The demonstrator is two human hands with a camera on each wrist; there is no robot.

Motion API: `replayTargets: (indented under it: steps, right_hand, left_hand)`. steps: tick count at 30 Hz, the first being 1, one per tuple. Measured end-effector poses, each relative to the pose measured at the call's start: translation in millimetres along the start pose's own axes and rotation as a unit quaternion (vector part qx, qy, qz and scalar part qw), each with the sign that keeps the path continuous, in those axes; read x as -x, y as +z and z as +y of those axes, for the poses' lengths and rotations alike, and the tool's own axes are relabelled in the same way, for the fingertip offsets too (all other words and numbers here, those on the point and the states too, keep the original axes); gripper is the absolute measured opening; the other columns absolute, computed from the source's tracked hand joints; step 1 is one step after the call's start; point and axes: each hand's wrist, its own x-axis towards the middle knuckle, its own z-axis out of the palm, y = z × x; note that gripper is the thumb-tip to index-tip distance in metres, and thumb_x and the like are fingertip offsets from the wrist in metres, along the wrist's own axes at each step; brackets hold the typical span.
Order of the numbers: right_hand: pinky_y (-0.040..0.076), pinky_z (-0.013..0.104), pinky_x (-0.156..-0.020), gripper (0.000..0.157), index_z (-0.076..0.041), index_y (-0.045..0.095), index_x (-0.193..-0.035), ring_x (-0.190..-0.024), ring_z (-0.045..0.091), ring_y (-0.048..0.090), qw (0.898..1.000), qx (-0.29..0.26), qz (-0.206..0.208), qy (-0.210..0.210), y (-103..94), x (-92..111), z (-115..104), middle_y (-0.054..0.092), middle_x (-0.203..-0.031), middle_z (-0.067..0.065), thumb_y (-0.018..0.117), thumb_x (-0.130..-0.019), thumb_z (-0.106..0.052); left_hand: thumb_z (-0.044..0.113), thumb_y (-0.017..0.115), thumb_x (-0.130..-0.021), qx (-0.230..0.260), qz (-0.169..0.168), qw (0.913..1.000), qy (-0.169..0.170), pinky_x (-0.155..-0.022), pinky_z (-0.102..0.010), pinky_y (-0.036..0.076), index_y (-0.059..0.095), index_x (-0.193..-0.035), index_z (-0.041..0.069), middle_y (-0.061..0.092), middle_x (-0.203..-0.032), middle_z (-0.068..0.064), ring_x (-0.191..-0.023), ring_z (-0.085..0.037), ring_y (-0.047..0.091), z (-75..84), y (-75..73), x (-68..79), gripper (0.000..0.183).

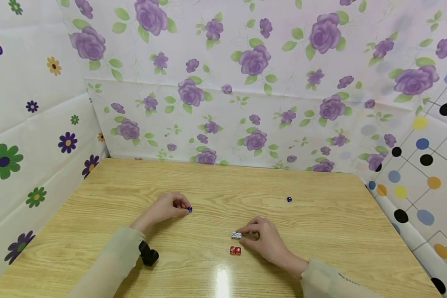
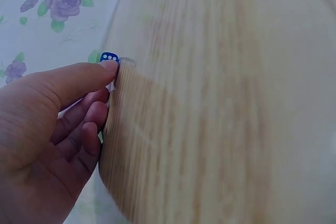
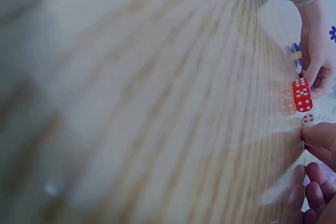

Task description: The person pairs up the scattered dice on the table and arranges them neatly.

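Note:
My left hand [image 1: 169, 206] pinches a small blue die [image 1: 190, 210] between thumb and fingertips, low over the wooden table. In the left wrist view the die [image 2: 109, 56] shows white dots above the thumb tip, and the other fingers curl underneath. To the right, my right hand [image 1: 263, 241] pinches the right one of two white dice [image 1: 234, 235] that sit side by side. Just in front of them, nearer me, two red dice [image 1: 235, 251] stand side by side; in the right wrist view they [image 3: 302, 95] appear beyond the white die [image 3: 308, 119].
Another blue die [image 1: 289, 199] lies farther back on the right of the wooden table [image 1: 331, 215]. A black wrist camera [image 1: 148, 254] is strapped to the left sleeve. A flowered cloth [image 1: 223, 103] hangs behind the table, with patterned cloths along both sides.

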Motion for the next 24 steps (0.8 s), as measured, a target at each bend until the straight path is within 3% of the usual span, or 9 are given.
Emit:
replayTargets:
  steps: [5,10,18,24]
  right_hand:
    - [0.043,0.019,-0.068,0.019,-0.031,0.078,-0.098,-0.08,0.009,0.05,1.0,-0.001,-0.001,0.0,0.1,0,0,0.062,-0.093,-0.011,0.081,-0.081,-0.023]
    - [0.042,0.019,-0.068,0.018,-0.03,0.078,-0.098,-0.082,0.009,0.05,1.0,0.0,0.0,0.002,-0.1,-1,0,0.062,-0.093,-0.012,0.082,-0.081,-0.023]
    - [0.042,0.019,-0.069,0.018,-0.03,0.079,-0.097,-0.082,0.008,0.05,1.0,0.01,0.001,0.004,0.4,-1,0,0.061,-0.092,-0.013,0.082,-0.08,-0.024]
    - [0.042,0.019,-0.069,0.018,-0.031,0.079,-0.097,-0.083,0.008,0.05,1.0,0.011,0.002,0.003,0.1,-2,0,0.061,-0.092,-0.014,0.082,-0.08,-0.026]
  left_hand:
    - [0.016,0.076,-0.086,-0.007,-0.001,0.9998,0.017,-0.067,-0.022,0.048,0.072,-0.093,0.015,0.067,-0.083,0.001,-0.073,-0.01,0.057,6.8,9.5,-9.0,0.007]
    - [0.014,0.074,-0.088,0.019,-0.02,0.999,0.034,-0.067,-0.023,0.048,0.071,-0.093,0.014,0.066,-0.084,0.0,-0.074,-0.01,0.057,17.7,23.0,-19.4,0.006]
    - [0.015,0.075,-0.088,0.029,-0.03,0.9983,0.041,-0.067,-0.022,0.049,0.072,-0.093,0.015,0.067,-0.085,0.001,-0.074,-0.009,0.057,34.4,41.2,-29.6,0.006]
    - [0.012,0.075,-0.087,0.04,-0.034,0.9976,0.047,-0.066,-0.021,0.048,0.072,-0.092,0.01,0.067,-0.084,-0.002,-0.073,-0.009,0.057,42.2,47.5,-32.6,0.006]
